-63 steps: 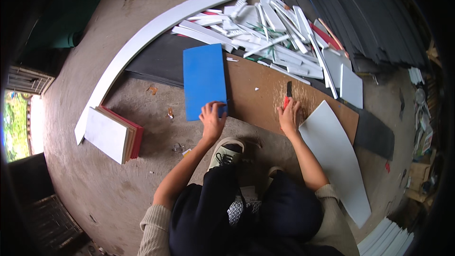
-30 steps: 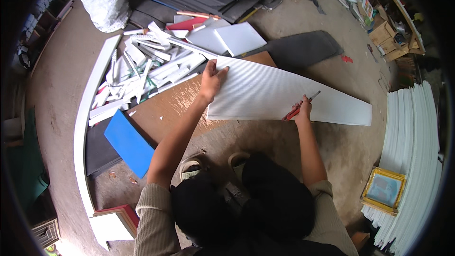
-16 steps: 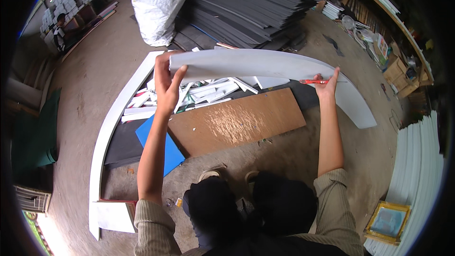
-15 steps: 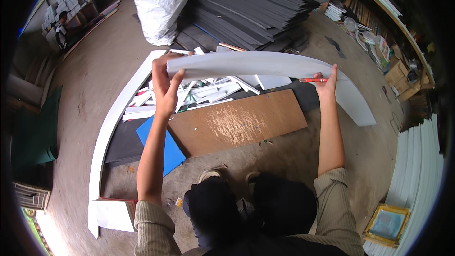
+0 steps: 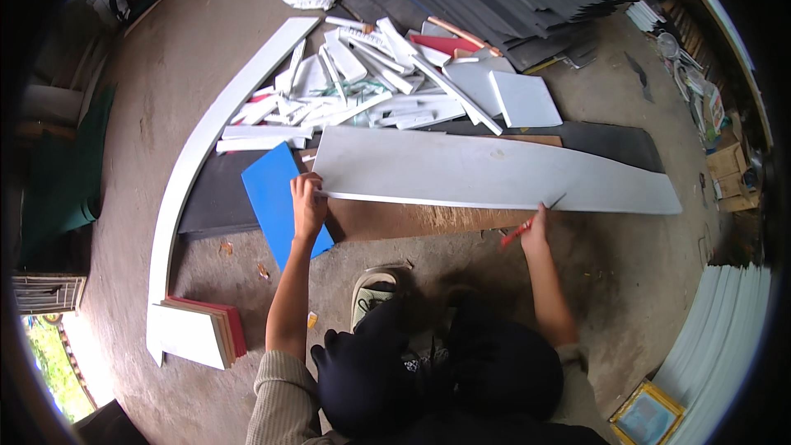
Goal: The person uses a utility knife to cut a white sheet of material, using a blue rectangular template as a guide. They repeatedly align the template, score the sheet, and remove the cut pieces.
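At the near left corner of the long white sheet [image 5: 461, 166], the left hand [image 5: 308, 208] grips the edge with curled fingers. Farther right, the right hand [image 5: 536, 231] clasps a red-handled knife [image 5: 516, 234], fingertips by the near edge. Beyond both hands, the sheet stretches across the brown board [image 5: 383, 221], near the blue panel [image 5: 270, 189].

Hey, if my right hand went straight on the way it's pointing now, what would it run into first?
Your right hand would meet the white panel first: its near edge is right at your fingertips. Whether you'd bump it or slide over or under is unclear.
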{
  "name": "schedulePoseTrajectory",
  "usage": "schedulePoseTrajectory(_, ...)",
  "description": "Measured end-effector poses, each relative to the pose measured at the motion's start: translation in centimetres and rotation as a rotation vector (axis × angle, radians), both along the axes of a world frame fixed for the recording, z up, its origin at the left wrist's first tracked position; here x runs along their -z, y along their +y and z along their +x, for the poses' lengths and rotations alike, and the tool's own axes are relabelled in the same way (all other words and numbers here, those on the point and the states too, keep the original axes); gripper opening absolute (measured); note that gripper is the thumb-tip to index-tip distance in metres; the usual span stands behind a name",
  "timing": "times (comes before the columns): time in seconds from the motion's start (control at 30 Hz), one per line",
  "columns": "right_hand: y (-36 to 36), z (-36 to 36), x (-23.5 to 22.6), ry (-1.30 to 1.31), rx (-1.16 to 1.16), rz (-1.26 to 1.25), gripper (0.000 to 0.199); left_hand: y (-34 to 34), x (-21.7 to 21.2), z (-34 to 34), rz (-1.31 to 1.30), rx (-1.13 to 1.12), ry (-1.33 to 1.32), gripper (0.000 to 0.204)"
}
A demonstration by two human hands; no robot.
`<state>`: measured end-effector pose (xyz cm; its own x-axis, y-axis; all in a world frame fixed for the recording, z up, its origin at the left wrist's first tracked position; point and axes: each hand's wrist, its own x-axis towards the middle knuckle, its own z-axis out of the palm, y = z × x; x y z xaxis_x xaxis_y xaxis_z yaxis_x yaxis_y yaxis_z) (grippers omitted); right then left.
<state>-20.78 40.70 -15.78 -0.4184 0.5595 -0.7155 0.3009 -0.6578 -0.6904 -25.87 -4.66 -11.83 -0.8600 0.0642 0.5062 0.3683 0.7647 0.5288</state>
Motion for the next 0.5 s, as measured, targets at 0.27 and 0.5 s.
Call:
schedulePoseTrajectory(0.27, -1.1, -2.9, -2.8, 0.141, -0.68, 1.396, 0.04, 1.0, 2.6, 5.6, -0.145, -0.121, -0.124, 0.03)
schedulePoseTrajectory(0.5, -7.6, -8.1, 0.2, -0.034, -1.099, 1.76, 0.048, 1.4, 2.2, 6.6, -0.012, -0.198, -0.306, 0.033)
